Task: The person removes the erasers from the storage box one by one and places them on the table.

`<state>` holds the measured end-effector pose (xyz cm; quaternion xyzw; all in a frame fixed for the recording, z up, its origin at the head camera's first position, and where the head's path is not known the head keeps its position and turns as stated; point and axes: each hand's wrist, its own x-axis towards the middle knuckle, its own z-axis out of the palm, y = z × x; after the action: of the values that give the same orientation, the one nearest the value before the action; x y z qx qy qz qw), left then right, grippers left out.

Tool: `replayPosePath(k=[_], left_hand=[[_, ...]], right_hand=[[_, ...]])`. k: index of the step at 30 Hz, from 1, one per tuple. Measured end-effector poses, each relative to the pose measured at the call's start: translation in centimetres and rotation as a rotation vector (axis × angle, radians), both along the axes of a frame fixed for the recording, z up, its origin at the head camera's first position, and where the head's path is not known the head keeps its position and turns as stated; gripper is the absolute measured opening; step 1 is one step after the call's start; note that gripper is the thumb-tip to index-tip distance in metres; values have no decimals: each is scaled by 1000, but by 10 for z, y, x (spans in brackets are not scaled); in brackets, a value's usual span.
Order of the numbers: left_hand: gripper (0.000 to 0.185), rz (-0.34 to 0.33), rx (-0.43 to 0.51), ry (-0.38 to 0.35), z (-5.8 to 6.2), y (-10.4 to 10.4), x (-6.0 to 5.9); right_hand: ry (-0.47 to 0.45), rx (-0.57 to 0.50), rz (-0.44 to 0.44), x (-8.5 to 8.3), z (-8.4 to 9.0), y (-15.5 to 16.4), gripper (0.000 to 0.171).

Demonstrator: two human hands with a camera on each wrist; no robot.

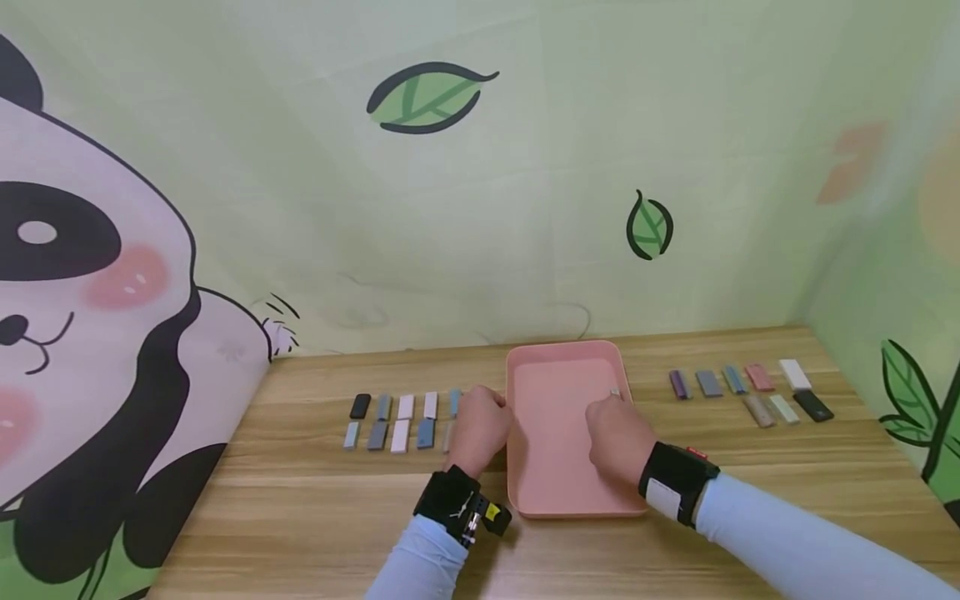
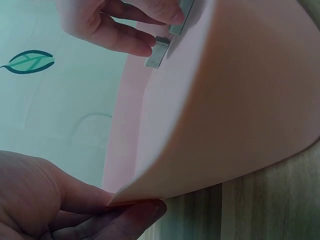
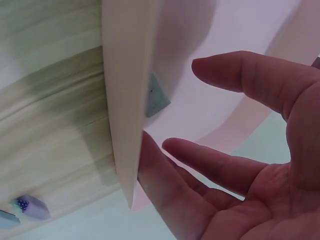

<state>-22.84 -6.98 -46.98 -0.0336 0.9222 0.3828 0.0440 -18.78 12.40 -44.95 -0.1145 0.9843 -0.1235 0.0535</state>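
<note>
A pink tray (image 1: 562,467) lies on the wooden table between my hands. In the head view my left hand (image 1: 480,427) is at its left rim. The left wrist view shows that hand's thumb and fingers pinching the rim (image 2: 132,192). My right hand (image 1: 621,433) reaches over the tray's right side. Its thumb (image 3: 225,70) and fingers are spread apart in the right wrist view, nothing between them, with one finger at the rim. A small grey-green block (image 3: 158,97) lies inside the tray. From the left wrist, two such blocks (image 2: 158,53) appear by the right fingertips.
Left of the tray, several small flat pieces stand in two rows, including a black one (image 1: 360,406) and a blue one (image 1: 426,433). More lie on the right, among them a purple one (image 1: 679,384) and a black one (image 1: 813,406). A printed backdrop (image 1: 525,208) rises behind the table.
</note>
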Motion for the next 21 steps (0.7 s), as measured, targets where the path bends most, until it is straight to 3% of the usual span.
replayPosePath(k=[21], left_hand=[[38,-1,2,-3,1,1,0]], right_hand=[[24,-46,54,3,-8,6,12]])
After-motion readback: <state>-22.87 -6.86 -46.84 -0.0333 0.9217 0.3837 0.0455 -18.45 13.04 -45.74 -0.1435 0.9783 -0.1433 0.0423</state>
